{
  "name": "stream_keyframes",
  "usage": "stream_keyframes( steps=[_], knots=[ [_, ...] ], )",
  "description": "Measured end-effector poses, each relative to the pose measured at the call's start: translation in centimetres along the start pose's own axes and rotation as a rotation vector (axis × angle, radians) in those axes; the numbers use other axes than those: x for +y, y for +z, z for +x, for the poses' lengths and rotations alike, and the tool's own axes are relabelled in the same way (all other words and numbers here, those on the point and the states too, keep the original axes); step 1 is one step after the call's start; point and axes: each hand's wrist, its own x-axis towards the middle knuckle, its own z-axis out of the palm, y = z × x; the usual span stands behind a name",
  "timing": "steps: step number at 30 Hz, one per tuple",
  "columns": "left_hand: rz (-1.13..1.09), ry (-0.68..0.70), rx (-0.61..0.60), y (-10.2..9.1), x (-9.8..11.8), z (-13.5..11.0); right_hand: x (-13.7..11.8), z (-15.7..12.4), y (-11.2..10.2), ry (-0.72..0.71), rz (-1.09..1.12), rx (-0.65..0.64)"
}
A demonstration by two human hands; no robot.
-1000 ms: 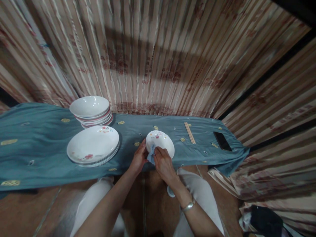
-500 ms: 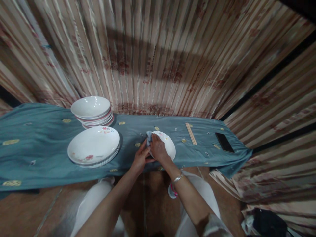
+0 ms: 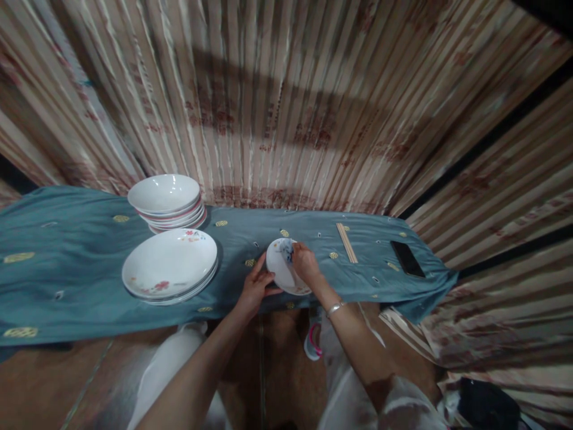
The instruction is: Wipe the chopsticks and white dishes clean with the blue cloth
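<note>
In the head view, a small white plate (image 3: 281, 276) with a flower print is held tilted above the near edge of a surface (image 3: 67, 269) covered in teal fabric. The plate is gripped at its near left rim by the left hand (image 3: 255, 288), whose fingers are closed on the edge, with the thumb lying on the plate's inner face. The right hand (image 3: 307, 263) is placed over the far right part of the plate; its fingers are bunched around a small pale blue cloth (image 3: 287, 250), which is pressed against the inside of the plate near the far rim. A metal bracelet (image 3: 333, 309) is worn on the right wrist.

To the left of the held plate, well apart from it, a stack of wide shallow plates (image 3: 170, 263) with red flowers is seen on the surface, and a stack of deeper bowls (image 3: 165, 198) is set just behind it. To the right, a pair of wooden chopsticks (image 3: 346, 242) is laid on the fabric, and a dark phone (image 3: 406, 258) lies farther right, near the end of the surface. A striped curtain (image 3: 286, 107) hangs behind.
</note>
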Motion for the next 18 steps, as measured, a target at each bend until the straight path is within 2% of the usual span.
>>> stream_keyframes(
  steps=[4, 8, 14, 18],
  knots=[
    [-0.009, -0.007, 0.015, 0.0, 0.0, 0.1, 0.9, -2.4, -0.4, 0.026, 0.0, -0.047],
    [-0.016, -0.007, 0.012, -0.1, -0.2, 0.2, 0.4, -5.2, -0.9, -0.007, 0.091, -0.073],
    [0.016, -0.004, 0.021, -0.1, 0.0, 0.2, -0.5, -7.8, -1.4, -0.084, 0.409, -0.063],
    [0.004, -0.01, 0.005, 0.3, -0.1, 0.3, -0.2, -7.6, -2.0, -0.033, 0.67, -0.112]
  ],
)
